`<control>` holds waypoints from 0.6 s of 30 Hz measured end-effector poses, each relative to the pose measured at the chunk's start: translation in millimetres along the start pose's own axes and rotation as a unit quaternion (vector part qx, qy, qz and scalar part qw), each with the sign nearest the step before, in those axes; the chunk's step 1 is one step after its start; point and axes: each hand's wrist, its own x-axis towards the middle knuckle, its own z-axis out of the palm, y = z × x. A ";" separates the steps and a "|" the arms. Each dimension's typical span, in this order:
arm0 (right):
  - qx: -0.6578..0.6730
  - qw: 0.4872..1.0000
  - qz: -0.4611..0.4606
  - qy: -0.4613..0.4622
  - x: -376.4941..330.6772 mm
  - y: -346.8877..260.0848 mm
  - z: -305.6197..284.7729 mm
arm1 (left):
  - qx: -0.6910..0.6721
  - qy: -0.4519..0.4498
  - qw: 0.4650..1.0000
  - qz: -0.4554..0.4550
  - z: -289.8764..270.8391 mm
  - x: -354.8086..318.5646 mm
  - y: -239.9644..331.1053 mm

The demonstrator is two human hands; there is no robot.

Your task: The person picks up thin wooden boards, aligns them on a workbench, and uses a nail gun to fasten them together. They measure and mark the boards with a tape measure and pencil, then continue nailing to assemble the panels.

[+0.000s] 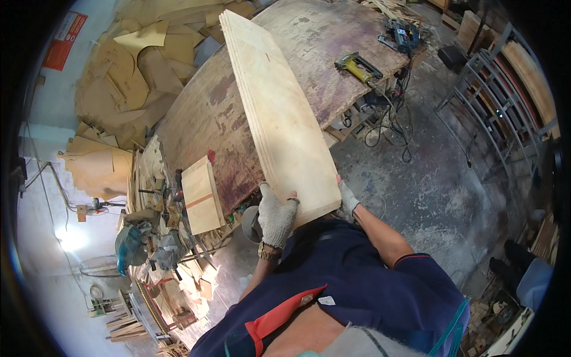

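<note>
Head view shows the left hand [276,215] and right hand [346,201], both gloved, fingers clamped on the near end of a plywood stack [276,113] running toward 11 o'clock over the stained surface [202,119]. Keep both grips level; a yellow nailer [358,66] lies at 1 o'clock.

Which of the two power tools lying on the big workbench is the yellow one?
The yellow nail gun, nearer the long plywood board; the other power tool, by the bench's far corner, is dark bluish.
</note>
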 end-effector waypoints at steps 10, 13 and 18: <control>-0.413 0.878 -0.076 0.230 -20.7 -60.5 -24.1 | -0.358 -0.080 0.928 0.060 29.8 21.0 -133.9; -0.516 0.807 -0.091 0.274 -33.8 -85.6 -29.8 | -0.490 -0.126 0.861 -0.051 91.6 32.5 -228.6; -0.573 0.779 -0.102 0.233 -43.3 -83.7 -35.5 | -0.300 -0.049 0.937 -0.173 191.9 32.1 -280.5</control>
